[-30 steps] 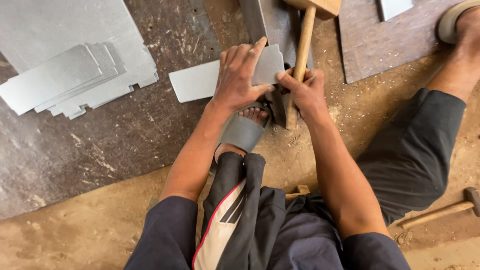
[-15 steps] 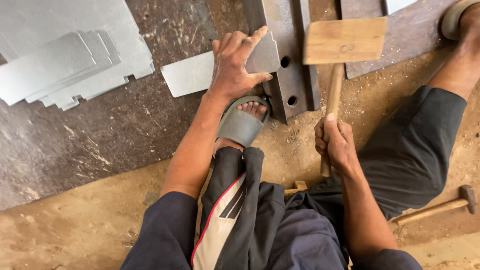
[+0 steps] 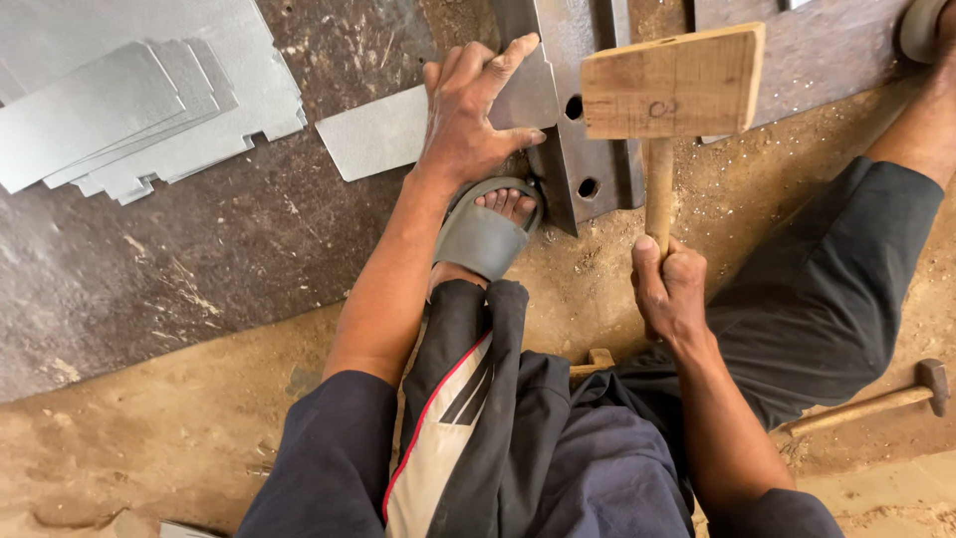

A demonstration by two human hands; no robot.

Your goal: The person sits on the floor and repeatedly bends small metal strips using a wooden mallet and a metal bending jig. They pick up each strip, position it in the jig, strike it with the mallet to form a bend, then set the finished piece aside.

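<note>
A sandy dirt floor (image 3: 149, 438) meets a dark worn slab (image 3: 199, 259); cut metal sheets (image 3: 139, 110) are stacked upper left. The left hand (image 3: 473, 120) presses, fingers spread, a sheet-metal piece (image 3: 373, 134) against the steel bar (image 3: 583, 130) at top centre. The right hand (image 3: 669, 294) is wrapped tight around a wooden mallet (image 3: 672, 85), raised.

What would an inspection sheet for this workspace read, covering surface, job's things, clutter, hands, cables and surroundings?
Surface: dirt floor with a dark, scuffed metal plate laid on it.
Job's things: a thin metal sheet lies across a steel bar with holes; a wooden mallet is raised over it.
Clutter: stack of cut metal sheets at upper left; a small hammer on the floor at right.
Hands: left hand presses the sheet onto the bar; right hand grips the mallet handle.
Cables: nothing seen.
Surroundings: the person sits on the floor, a sandalled foot against the bar.
</note>
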